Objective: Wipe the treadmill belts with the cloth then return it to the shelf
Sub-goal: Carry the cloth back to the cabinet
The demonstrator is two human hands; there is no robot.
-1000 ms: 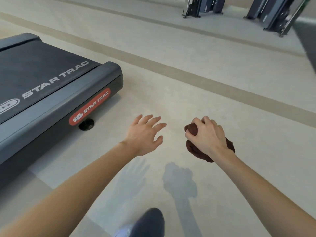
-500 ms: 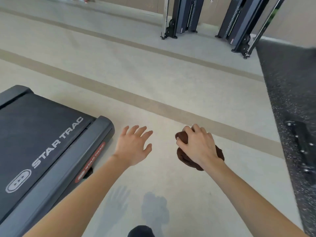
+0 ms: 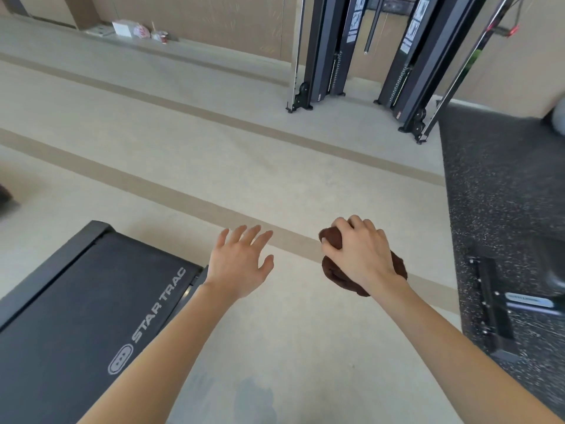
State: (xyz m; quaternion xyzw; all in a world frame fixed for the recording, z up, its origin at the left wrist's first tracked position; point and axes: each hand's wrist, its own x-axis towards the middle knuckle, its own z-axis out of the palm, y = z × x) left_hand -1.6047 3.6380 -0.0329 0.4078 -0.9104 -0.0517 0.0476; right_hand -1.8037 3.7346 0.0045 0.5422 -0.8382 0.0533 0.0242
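Note:
My right hand [image 3: 362, 255] grips a bunched dark brown cloth [image 3: 334, 272] in the air above the beige floor, to the right of centre. My left hand [image 3: 240, 261] hangs beside it with fingers spread and holds nothing. A dark treadmill belt [image 3: 76, 304] marked STAR TRAC fills the lower left; its end lies just left of my left wrist. No shelf is in view.
Two black cable-machine uprights [image 3: 324, 53] stand at the far wall, with boxes and cups [image 3: 139, 30] on the floor left of them. A dark speckled rubber mat [image 3: 504, 185] covers the right side, bearing a black machine base [image 3: 501, 304]. Brown stripes cross the floor.
The view has lifted and turned: the treadmill slid down and left, and the far wall, machines and rubber mat came into sight. Both hands keep their poses, the right still gripping the cloth.

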